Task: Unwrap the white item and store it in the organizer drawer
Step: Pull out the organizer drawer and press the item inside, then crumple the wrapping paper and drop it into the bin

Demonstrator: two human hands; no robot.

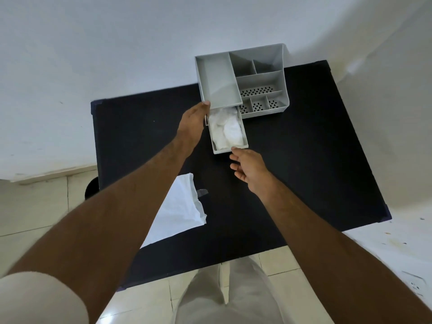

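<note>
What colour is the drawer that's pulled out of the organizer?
Light grey, matching the organizer; the drawer holds the white item. Seen in the head view.

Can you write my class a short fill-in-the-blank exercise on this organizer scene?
1. The white item lies inside the open ____ of the grey organizer.
2. The left hand rests against the organizer's ____ side.
3. The empty white wrapper lies on the ____ table.

Missing words: drawer; left; black

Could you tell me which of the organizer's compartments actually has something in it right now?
Only the pulled-out drawer at the organizer's front left: it holds the white item. The open-top compartments all look empty.
</note>
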